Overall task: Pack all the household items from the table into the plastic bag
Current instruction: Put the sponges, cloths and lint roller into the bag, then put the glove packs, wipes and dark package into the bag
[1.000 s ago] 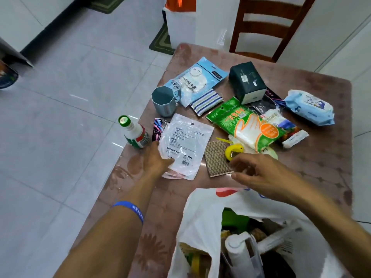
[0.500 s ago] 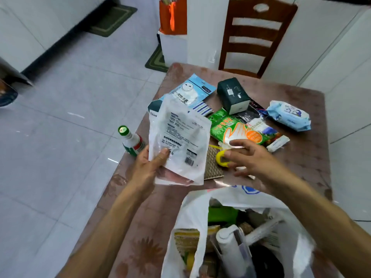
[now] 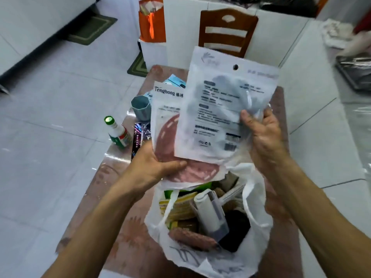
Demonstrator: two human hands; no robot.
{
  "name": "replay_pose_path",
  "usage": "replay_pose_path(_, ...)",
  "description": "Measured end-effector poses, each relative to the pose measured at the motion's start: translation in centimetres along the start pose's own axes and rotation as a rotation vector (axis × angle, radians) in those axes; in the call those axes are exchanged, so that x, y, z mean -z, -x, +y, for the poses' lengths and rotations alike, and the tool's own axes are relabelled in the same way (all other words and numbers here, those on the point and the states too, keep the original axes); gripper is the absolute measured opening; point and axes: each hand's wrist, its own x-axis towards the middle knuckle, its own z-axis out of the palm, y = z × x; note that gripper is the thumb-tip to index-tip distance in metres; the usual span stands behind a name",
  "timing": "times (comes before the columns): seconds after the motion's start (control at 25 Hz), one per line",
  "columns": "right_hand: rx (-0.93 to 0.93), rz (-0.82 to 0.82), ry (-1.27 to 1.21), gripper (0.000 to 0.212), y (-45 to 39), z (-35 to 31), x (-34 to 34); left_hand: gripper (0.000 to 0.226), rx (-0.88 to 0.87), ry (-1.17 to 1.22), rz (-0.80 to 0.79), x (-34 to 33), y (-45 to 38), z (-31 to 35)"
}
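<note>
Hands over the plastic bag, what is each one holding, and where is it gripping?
Left hand grips the pink-patterned packet at its lower left corner. Right hand pinches the white printed packet at its right edge.

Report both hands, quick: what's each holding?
Left hand: grips the Tenghong packet.
Right hand: grips the white printed packet.
</note>
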Motion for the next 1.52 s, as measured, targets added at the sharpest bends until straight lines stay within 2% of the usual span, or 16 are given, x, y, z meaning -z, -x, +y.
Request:
replay_pose_path(0.12, 0.176, 0.015, -0.011, 0.042, 0.8, -3.3, 3.3, 0.048, 0.0, 0.067, 0.254, 0.4, 1.7, -1.4)
replay_pose_path(0.24, 0.078, -0.28, 0.229, 0.027, 2.3, -4.1, 4.3, 0.038, -0.03, 0.192, 0.57, 1.8, 2.5, -2.3)
replay_pose_path(0.36, 0.001, -0.731, 1.018, 0.017, 2.8, -1.2, 3.5, 0.042, -0.077, 0.305, 0.754, 2.7, 2.5, -1.3)
replay_pose_path(0.44, -0.078, -0.938, 1.42, 0.018, 2.9, 1.4, 2.8, 0.034, -0.122, 0.27, 0.774, 2.6, 2.9, -0.4)
replay_pose_path(0.56, -0.316, -1.074, 1.658, 0.019, 3.9, 4.4, 2.3, 0.041, -0.133, 0.163, 0.633, 1.6, 4.2, 0.2)
replay_pose_path(0.68, -0.457, -1.059, 1.829, 0.03, 4.6, 5.6, 3.5, 0.043, -0.108, 0.161, 0.264, -1.1, 4.8, 0.0)
replay_pose_path(0.72, -0.444, -0.968, 1.888, 0.034, 4.7, 5.3, 4.5, 0.038, -0.049, 0.177, 0.142, -2.4, 4.6, -0.4)
replay_pose_path(0.84, -0.489, -0.459, 1.928, 0.06, 4.4, 3.6, 8.5, 0.027, 0.217, 0.076, -0.162, -6.6, 3.6, -3.0)
replay_pose_path(0.88, -0.491, -0.442, 1.982, 0.07, 4.4, 3.2, 9.9, 0.027, 0.288, 0.008, -0.228, -7.7, 3.1, -4.0)
replay_pose_path(1.0, -0.141, -0.689, 2.244, 0.071, 4.3, 1.8, 12.7, 0.038, 0.279, -0.34, -0.355, -9.3, 1.2, -6.2)
replay_pose_path(1.08, -0.045, -0.703, 2.264, 0.076, 4.8, 1.1, 13.8, 0.035, 0.215, -0.672, -0.385, -10.0, 0.0, -6.6)
replay_pose_path(1.16, -0.131, -0.68, 2.211, 0.08, 5.4, 1.1, 14.2, 0.047, 0.176, -1.072, -0.328, -10.5, -0.7, -6.6)
replay_pose_path(1.24, -0.192, -0.704, 2.16, 0.057, 6.4, 1.6, 13.6, 0.066, 0.207, -1.379, -0.303, -10.6, -0.8, -6.8)
replay_pose_path(1.32, -0.04, -0.639, 2.024, 0.023, 6.8, 1.2, 13.1, 0.086, 0.219, -1.504, -0.247, -9.8, -0.5, -7.2)
replay_pose_path(1.44, 0.199, -0.333, 1.434, 0.037, 6.3, -0.9, 13.4, 0.081, -0.046, -1.539, 0.03, -6.6, 0.0, -6.7)
replay_pose_path(1.52, 0.137, -0.098, 0.894, 0.037, 6.0, -1.4, 12.6, 0.074, -0.172, -1.561, 0.188, -4.9, 0.5, -5.9)
